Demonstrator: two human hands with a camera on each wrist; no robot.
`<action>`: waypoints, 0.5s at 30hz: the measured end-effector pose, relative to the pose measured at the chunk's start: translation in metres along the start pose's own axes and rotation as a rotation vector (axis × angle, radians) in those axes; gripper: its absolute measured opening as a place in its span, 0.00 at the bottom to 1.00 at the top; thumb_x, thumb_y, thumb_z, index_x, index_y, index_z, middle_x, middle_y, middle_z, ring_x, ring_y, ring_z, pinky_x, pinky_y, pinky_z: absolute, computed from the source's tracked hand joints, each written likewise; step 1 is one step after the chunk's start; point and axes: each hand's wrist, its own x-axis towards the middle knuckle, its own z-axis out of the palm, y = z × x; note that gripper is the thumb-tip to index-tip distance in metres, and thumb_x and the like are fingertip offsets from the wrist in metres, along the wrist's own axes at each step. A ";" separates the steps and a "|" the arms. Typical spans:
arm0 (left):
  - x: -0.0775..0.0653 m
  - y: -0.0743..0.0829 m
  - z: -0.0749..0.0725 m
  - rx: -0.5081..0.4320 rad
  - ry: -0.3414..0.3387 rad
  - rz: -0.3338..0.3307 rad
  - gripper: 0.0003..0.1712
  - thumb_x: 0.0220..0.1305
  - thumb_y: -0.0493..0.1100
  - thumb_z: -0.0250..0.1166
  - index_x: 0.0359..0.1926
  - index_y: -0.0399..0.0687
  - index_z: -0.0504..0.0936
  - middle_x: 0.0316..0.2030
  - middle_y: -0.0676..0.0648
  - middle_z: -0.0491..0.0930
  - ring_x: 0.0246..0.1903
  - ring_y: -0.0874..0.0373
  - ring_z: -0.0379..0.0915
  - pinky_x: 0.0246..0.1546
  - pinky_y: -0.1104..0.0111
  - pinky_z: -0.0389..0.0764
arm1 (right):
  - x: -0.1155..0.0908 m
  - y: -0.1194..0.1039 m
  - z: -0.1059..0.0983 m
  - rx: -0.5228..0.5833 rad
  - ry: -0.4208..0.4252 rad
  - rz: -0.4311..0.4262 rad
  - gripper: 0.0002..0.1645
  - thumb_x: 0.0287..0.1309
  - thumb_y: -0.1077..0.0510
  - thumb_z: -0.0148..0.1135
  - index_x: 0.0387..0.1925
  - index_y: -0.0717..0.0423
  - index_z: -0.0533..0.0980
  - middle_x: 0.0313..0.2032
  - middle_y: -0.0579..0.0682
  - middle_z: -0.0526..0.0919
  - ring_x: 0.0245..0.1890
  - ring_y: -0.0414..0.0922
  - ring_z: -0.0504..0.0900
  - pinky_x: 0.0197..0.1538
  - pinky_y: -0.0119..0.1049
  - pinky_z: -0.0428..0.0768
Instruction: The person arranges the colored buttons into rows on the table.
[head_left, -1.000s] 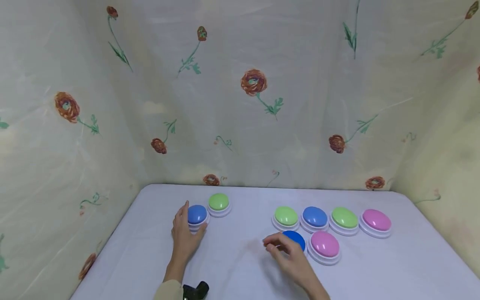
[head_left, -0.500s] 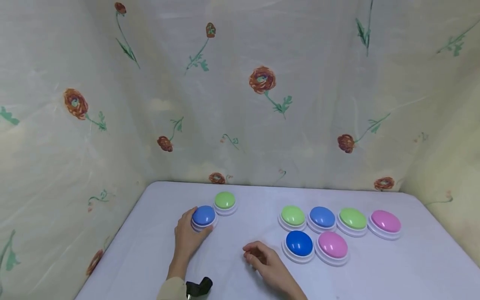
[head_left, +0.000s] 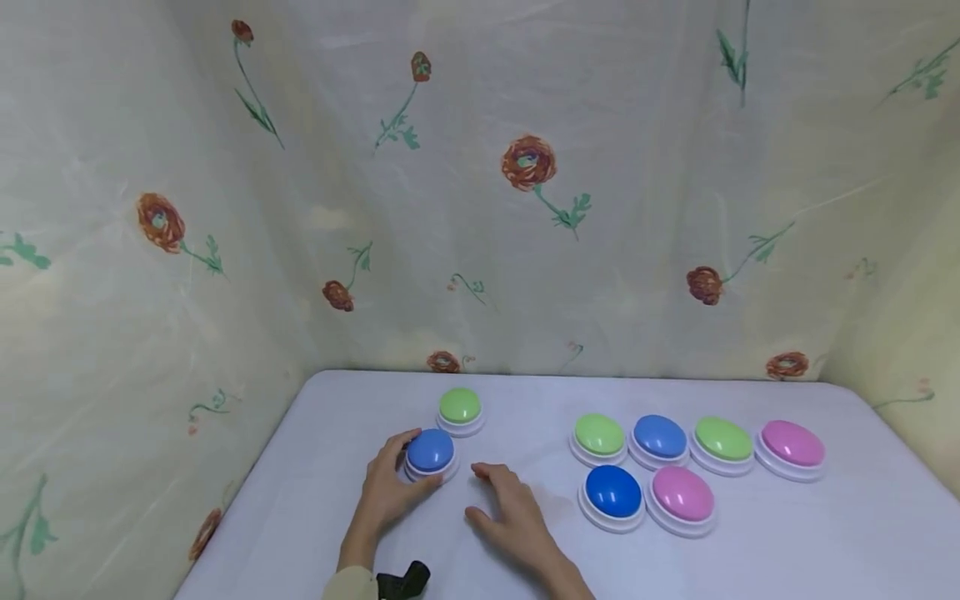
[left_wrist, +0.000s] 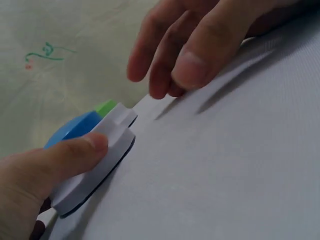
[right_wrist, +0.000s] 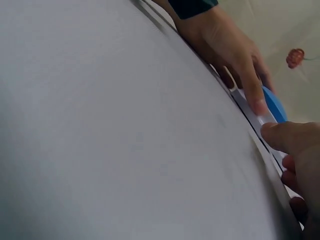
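My left hand [head_left: 390,492] grips the white base of a domed blue push button [head_left: 431,450] between thumb and fingers. In the left wrist view, the thumb [left_wrist: 80,154] lies along the base's near side; whether the base touches the table cannot be told. A green push button [head_left: 460,405] stands just behind it. My right hand [head_left: 517,521] hovers to the right of the held button, thumb and fingers apart, holding nothing. In the right wrist view, the held blue button [right_wrist: 275,104] is partly hidden by both hands.
To the right, a back row holds a green button [head_left: 599,435], a lighter blue button [head_left: 660,437], another green button [head_left: 723,439] and a pink button [head_left: 792,443]. In front stand a dark blue button [head_left: 613,492] and a pink button [head_left: 682,494]. Flowered cloth [head_left: 592,275] hangs behind the white table [head_left: 787,542].
My left hand has brought the blue button a little toward me and rightward from beside the green one. My right hand has moved left, away from the dark blue button, and its fingers have spread.
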 end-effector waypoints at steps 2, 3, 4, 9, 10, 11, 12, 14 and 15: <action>-0.001 0.000 -0.001 0.004 -0.011 0.015 0.47 0.38 0.61 0.76 0.62 0.65 0.69 0.61 0.52 0.72 0.62 0.48 0.67 0.61 0.42 0.64 | 0.005 -0.001 0.007 -0.098 0.016 -0.029 0.35 0.51 0.50 0.67 0.60 0.55 0.69 0.55 0.50 0.77 0.56 0.47 0.75 0.54 0.46 0.72; -0.001 0.000 -0.001 0.004 -0.018 0.025 0.47 0.37 0.62 0.77 0.62 0.66 0.69 0.61 0.53 0.72 0.61 0.49 0.67 0.61 0.42 0.64 | 0.008 -0.002 0.010 -0.132 0.029 -0.039 0.36 0.51 0.49 0.67 0.60 0.56 0.69 0.54 0.51 0.77 0.56 0.48 0.75 0.53 0.46 0.72; -0.001 0.000 0.000 0.004 -0.026 0.038 0.47 0.37 0.62 0.77 0.62 0.66 0.69 0.60 0.53 0.72 0.60 0.49 0.67 0.61 0.42 0.64 | 0.011 -0.001 0.012 -0.162 0.045 -0.043 0.36 0.50 0.48 0.67 0.60 0.56 0.70 0.54 0.52 0.77 0.56 0.48 0.75 0.52 0.46 0.72; -0.001 0.001 0.004 -0.007 -0.055 0.128 0.47 0.38 0.63 0.76 0.62 0.62 0.70 0.60 0.53 0.73 0.59 0.50 0.68 0.60 0.42 0.64 | 0.021 0.002 0.018 -0.223 0.102 -0.024 0.34 0.49 0.48 0.68 0.57 0.57 0.73 0.53 0.53 0.79 0.55 0.50 0.75 0.51 0.46 0.72; 0.000 0.002 0.004 -0.008 -0.054 0.136 0.47 0.38 0.63 0.76 0.62 0.62 0.70 0.60 0.53 0.73 0.59 0.50 0.68 0.60 0.42 0.64 | 0.023 0.002 0.019 -0.222 0.105 -0.019 0.33 0.50 0.48 0.68 0.57 0.57 0.73 0.53 0.53 0.79 0.55 0.49 0.75 0.51 0.45 0.71; 0.000 0.001 0.004 -0.003 -0.054 0.149 0.47 0.38 0.63 0.75 0.62 0.61 0.70 0.60 0.53 0.73 0.59 0.50 0.69 0.60 0.42 0.64 | 0.024 0.002 0.020 -0.215 0.106 -0.019 0.33 0.50 0.49 0.68 0.57 0.57 0.73 0.53 0.53 0.79 0.55 0.50 0.75 0.50 0.46 0.71; 0.000 0.001 0.003 -0.002 -0.053 0.153 0.46 0.38 0.63 0.75 0.62 0.61 0.70 0.60 0.53 0.73 0.59 0.50 0.69 0.60 0.42 0.64 | 0.025 0.002 0.021 -0.210 0.109 -0.022 0.33 0.50 0.50 0.68 0.57 0.58 0.73 0.53 0.53 0.79 0.55 0.50 0.75 0.50 0.45 0.71; 0.000 0.000 0.001 0.001 -0.049 0.140 0.47 0.38 0.63 0.76 0.61 0.61 0.70 0.60 0.53 0.73 0.60 0.51 0.69 0.61 0.43 0.63 | 0.027 0.002 0.023 -0.200 0.120 -0.039 0.32 0.50 0.51 0.68 0.56 0.58 0.73 0.52 0.54 0.79 0.54 0.50 0.76 0.49 0.45 0.71; 0.000 -0.001 -0.001 0.001 -0.050 0.138 0.47 0.38 0.63 0.76 0.61 0.61 0.70 0.60 0.54 0.73 0.60 0.51 0.69 0.61 0.42 0.62 | 0.028 0.001 0.025 -0.190 0.127 -0.049 0.32 0.50 0.52 0.68 0.56 0.59 0.73 0.52 0.54 0.79 0.54 0.50 0.76 0.49 0.45 0.71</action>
